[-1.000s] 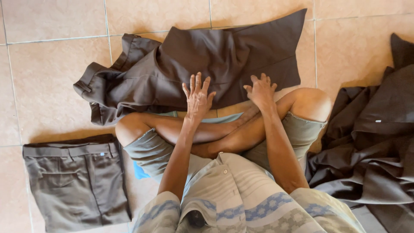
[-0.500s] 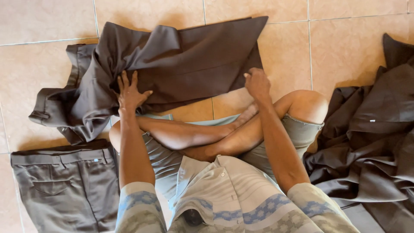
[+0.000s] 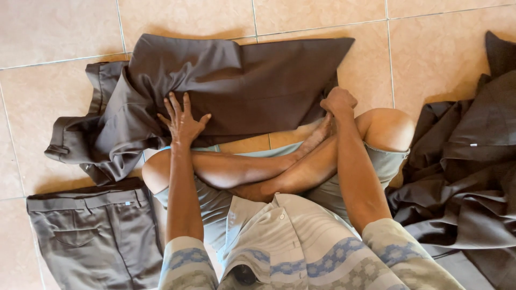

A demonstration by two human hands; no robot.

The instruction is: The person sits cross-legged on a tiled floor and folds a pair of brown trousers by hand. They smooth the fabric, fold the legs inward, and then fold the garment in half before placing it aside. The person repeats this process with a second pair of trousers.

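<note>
1. Dark brown trousers [image 3: 236,86] lie on the tiled floor [image 3: 64,32] just in front of the person's crossed legs, the leg part flat and smooth toward the right, the waist end bunched and rumpled at the left.
2. Left hand [image 3: 183,121] rests palm-down on the cloth near its lower left edge, fingers [image 3: 173,104] spread wide and flat, pressing rather than gripping anything.
3. Right hand [image 3: 337,102] sits at the lower right edge of the same garment with its fingers curled in; whether they pinch the cloth's edge cannot be told from this view.
4. To fold well from here, in my judgement: keep the flat palm as an anchor, pull the right edge taut so the panel stays wrinkle-free, and smooth the bunched waist end before turning anything over.
5. Count: one pair of trousers under the hands; one folded grey-brown pair [image 3: 91,231], pocket up, by the left knee; one loose heap of dark garments [image 3: 473,182] at the right, its number of pieces unclear.
</note>
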